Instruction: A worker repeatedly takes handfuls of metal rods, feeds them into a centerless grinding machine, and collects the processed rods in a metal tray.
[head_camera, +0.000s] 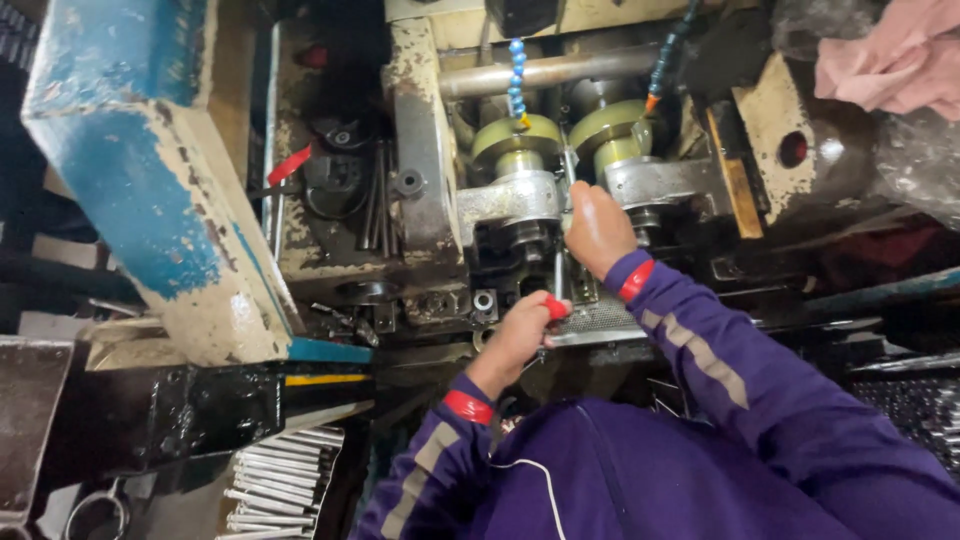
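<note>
My left hand (518, 335) grips the red handle (556, 307) of a screwdriver whose metal shaft (558, 270) points up into the machine. My right hand (597, 228) is closed around something at the gap between two greenish-yellow rollers (510, 135), just above the shaft's tip; what it holds is hidden by the fingers. Both arms wear purple sleeves with red cuffs. A grey metal bracket (505, 198) sits just left of my right hand.
A worn blue and cream machine housing (130, 150) fills the left. Segmented blue coolant hoses (516, 75) hang over the rollers. A pink cloth (890, 60) lies at the top right. Several thin metal rods (280, 480) lie in a tray at the bottom left.
</note>
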